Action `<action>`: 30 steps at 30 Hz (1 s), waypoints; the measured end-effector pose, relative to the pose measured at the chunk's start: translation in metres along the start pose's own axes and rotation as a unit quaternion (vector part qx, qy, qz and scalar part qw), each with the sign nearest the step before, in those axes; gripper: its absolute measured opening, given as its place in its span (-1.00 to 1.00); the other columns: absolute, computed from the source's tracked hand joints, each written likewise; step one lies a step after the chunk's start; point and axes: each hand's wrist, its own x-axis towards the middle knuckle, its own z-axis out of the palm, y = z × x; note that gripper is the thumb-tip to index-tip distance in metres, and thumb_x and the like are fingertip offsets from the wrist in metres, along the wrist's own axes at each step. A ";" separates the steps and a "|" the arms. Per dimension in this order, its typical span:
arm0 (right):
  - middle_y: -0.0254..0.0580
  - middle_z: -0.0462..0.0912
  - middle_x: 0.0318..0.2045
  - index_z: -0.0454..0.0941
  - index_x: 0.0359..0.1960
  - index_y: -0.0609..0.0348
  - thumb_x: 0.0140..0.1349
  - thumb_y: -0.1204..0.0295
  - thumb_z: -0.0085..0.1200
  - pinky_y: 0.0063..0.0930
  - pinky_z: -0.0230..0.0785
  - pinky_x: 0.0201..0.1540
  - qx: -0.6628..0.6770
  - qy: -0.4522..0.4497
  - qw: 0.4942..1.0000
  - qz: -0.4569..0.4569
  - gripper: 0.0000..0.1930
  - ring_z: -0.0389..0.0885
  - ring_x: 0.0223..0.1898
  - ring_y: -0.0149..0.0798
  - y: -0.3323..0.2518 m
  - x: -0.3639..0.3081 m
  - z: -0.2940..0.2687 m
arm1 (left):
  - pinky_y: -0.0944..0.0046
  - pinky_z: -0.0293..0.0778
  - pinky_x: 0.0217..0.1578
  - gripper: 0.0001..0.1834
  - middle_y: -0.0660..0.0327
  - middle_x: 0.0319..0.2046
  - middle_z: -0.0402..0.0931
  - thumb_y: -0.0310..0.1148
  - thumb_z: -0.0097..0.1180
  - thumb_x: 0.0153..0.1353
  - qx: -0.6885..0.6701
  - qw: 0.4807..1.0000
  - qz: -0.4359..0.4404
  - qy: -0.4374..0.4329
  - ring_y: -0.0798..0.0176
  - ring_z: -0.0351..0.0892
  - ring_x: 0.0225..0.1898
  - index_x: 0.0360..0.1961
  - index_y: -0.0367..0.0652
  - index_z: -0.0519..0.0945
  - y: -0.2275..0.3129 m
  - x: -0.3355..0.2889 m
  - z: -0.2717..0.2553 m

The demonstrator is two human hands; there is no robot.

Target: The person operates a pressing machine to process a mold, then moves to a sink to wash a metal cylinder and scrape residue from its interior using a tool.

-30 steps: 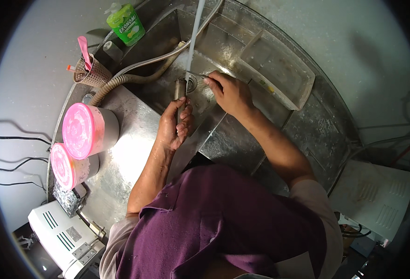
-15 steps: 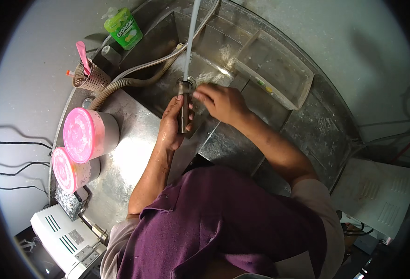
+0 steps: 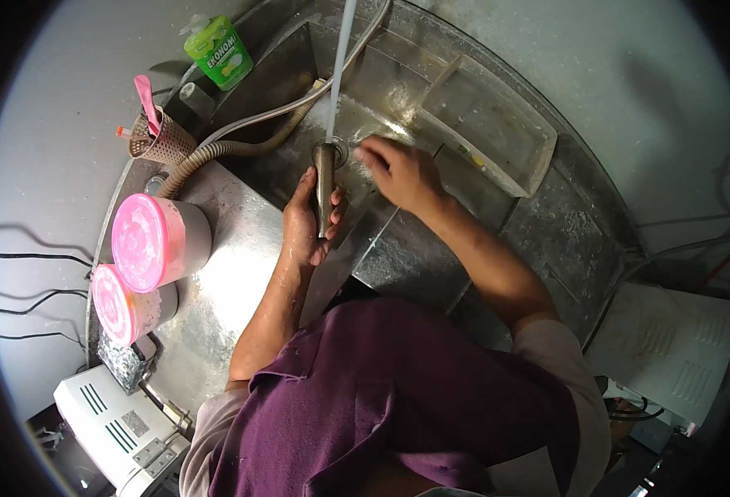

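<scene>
Over a steel sink [image 3: 253, 149], my left hand [image 3: 300, 228] is wrapped round a slim metal tube [image 3: 325, 186], its thumb along one side and fingertips on the other. The tube points away from me, its far end over the round drain [image 3: 342, 154]. A pale, straight pipe or water stream [image 3: 340, 74] comes down from the top to that end; I cannot tell which. My right hand [image 3: 402, 174] hovers just right of the tube, apart from it, with fingers curled in; whatever they may hold is hidden.
A ribbed hose [image 3: 232, 147] runs into the sink. Left stand two pink-lidded tubs [image 3: 140, 242], a perforated cup [image 3: 174, 142] with a pink utensil, and a green pouch [image 3: 220, 54]. A clear rectangular tray [image 3: 493, 116] lies at the right; white metal boxes [image 3: 663, 348] stand at the sides.
My right hand has drawn slightly away from the tube, up and to the right. In my left hand the tube has turned a little and its fingers have shifted.
</scene>
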 end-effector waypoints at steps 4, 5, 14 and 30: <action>-0.13 0.65 -0.45 0.53 -0.24 0.03 0.35 0.15 -0.01 -0.16 0.46 -0.42 -0.085 -0.027 0.994 0.061 -0.75 0.64 -0.42 0.05 0.005 0.007 -0.002 | 0.57 0.19 -0.81 -0.63 0.31 -0.48 0.38 -0.03 -0.19 0.45 0.000 1.000 0.002 -0.029 0.50 0.31 -0.63 -0.09 -0.12 0.43 0.001 -0.002 0.005; -0.14 0.66 -0.45 0.54 -0.22 0.01 0.35 0.18 0.01 -0.16 0.46 -0.43 -0.033 0.002 0.999 0.042 -0.79 0.65 -0.42 0.03 0.009 0.004 -0.003 | 0.56 0.23 -0.76 -0.67 0.30 -0.47 0.41 -0.04 -0.17 0.45 0.052 0.998 0.022 -0.006 0.49 0.34 -0.63 -0.08 -0.08 0.41 0.002 -0.004 0.008; -0.20 0.67 -0.38 0.58 -0.21 0.04 0.32 0.16 0.06 -0.24 0.46 -0.43 -0.080 -0.047 0.994 -0.062 -0.76 0.66 -0.41 -0.03 -0.005 -0.001 -0.007 | 0.47 0.29 -0.69 -0.71 0.31 -0.41 0.45 -0.11 -0.15 0.45 0.112 0.992 0.046 0.025 0.45 0.41 -0.54 -0.16 -0.10 0.44 0.000 0.001 0.003; -0.15 0.66 -0.47 0.57 -0.28 -0.03 0.33 0.12 0.01 -0.16 0.47 -0.50 -0.076 0.019 0.995 -0.068 -0.76 0.65 -0.50 0.00 -0.002 0.003 -0.008 | 0.47 0.26 -0.70 -0.65 0.32 -0.44 0.42 -0.01 -0.06 0.41 0.237 0.962 0.091 0.105 0.49 0.37 -0.58 -0.25 -0.08 0.44 -0.006 0.001 0.012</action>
